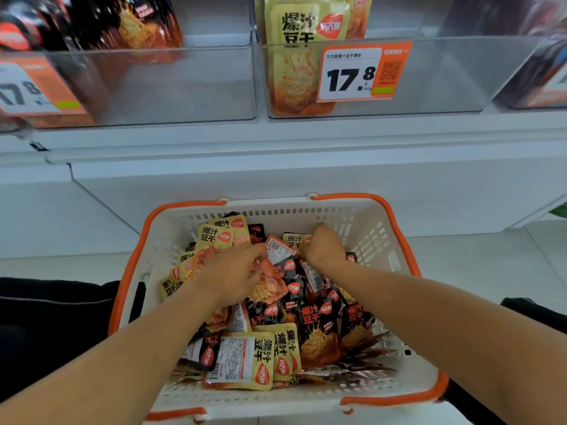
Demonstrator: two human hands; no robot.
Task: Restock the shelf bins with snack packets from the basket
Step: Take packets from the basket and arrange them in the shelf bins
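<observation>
— Fingers first: how were they?

— On my left hand [234, 273] the fingers [256, 251] were curled round a yellow packet [267, 288] in the heap. My right hand [323, 248] had its fingers bent down into the snack packets [310, 320], pinching one, though I could not tell which.

— And the stock?

— Piled in the white basket [399, 384] with orange handles, black and yellow packets mixed, below the shelf. Above, the middle clear bin [445, 75] held upright yellow packets [302, 29] behind a price tag [352, 76] reading 17.8; the left bin [171, 84] held black ones.
</observation>
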